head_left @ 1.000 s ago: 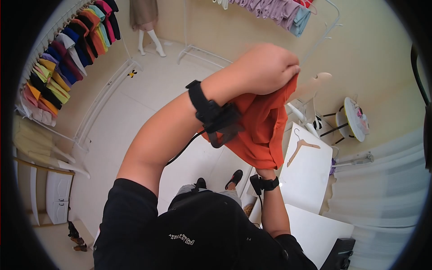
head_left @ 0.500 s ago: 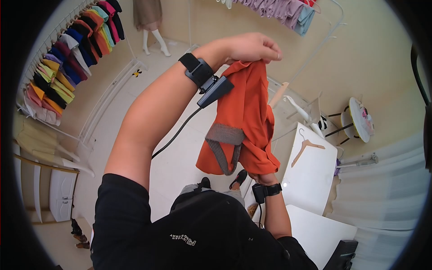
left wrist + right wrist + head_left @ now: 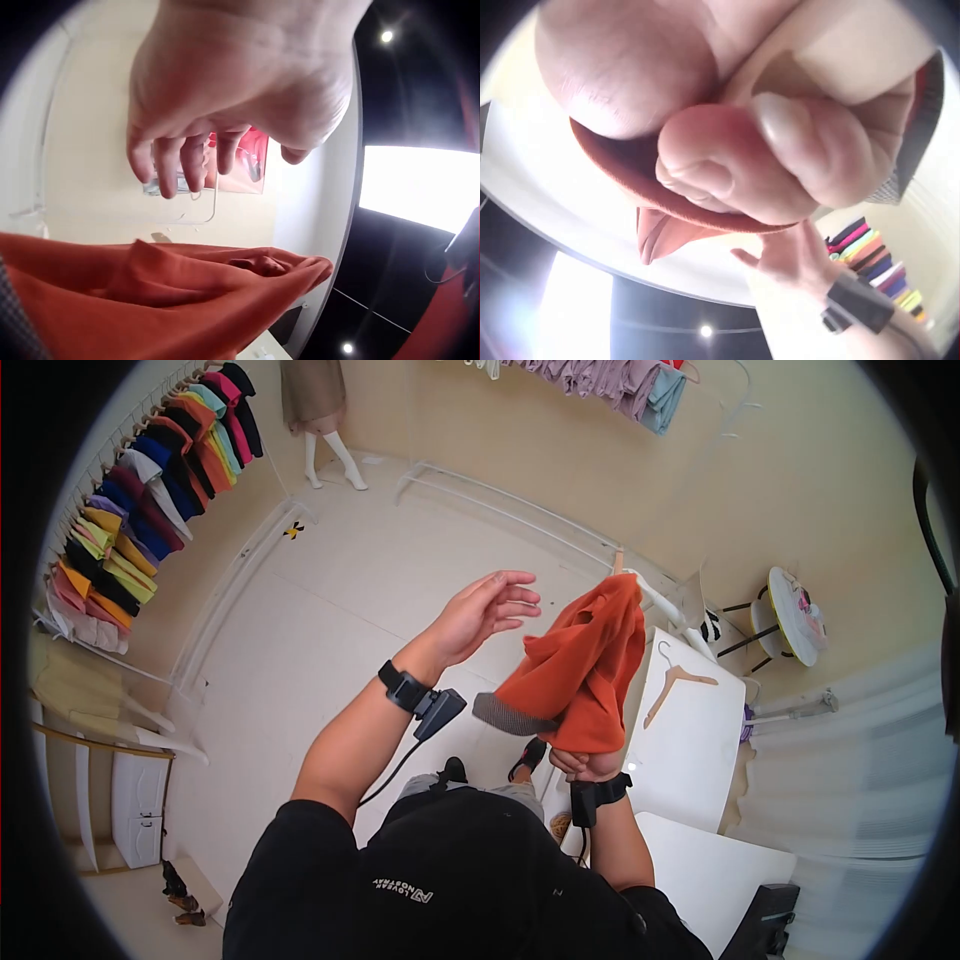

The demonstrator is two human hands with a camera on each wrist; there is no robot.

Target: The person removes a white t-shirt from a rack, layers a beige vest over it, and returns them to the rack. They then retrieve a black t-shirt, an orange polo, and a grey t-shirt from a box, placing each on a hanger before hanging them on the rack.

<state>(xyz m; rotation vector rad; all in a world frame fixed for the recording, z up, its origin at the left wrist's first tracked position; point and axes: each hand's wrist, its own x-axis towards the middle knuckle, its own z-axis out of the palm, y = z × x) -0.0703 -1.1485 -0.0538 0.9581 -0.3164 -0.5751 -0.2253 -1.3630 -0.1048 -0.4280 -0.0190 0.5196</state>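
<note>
An orange garment (image 3: pixel 585 665) with a grey checked band (image 3: pixel 510 715) is bunched forward of my right hand (image 3: pixel 590 765). The end of a wooden hanger (image 3: pixel 618 563) pokes out past its far edge. Curled fingers of the right hand grip within the garment's open hem in the right wrist view, beside a smooth pale wooden piece (image 3: pixel 847 52). Folds hide most of the hanger. My left hand (image 3: pixel 480 618) hovers to the garment's left, holding nothing. Its fingers (image 3: pixel 169 169) hang loosely bent above the orange cloth in the left wrist view.
A second wooden hanger (image 3: pixel 677 685) lies on the white table (image 3: pixel 690 760) at the right. Colourful clothes (image 3: pixel 150 480) hang along a left rack, lilac clothes (image 3: pixel 610 385) on a far one. A mannequin's white arm (image 3: pixel 665 605) and a small round table (image 3: pixel 795 615) stand beyond.
My left hand has let go of the garment's far end and drawn back to the left. The cloth has slumped around the hanger, while the right hand stays nearly in place.
</note>
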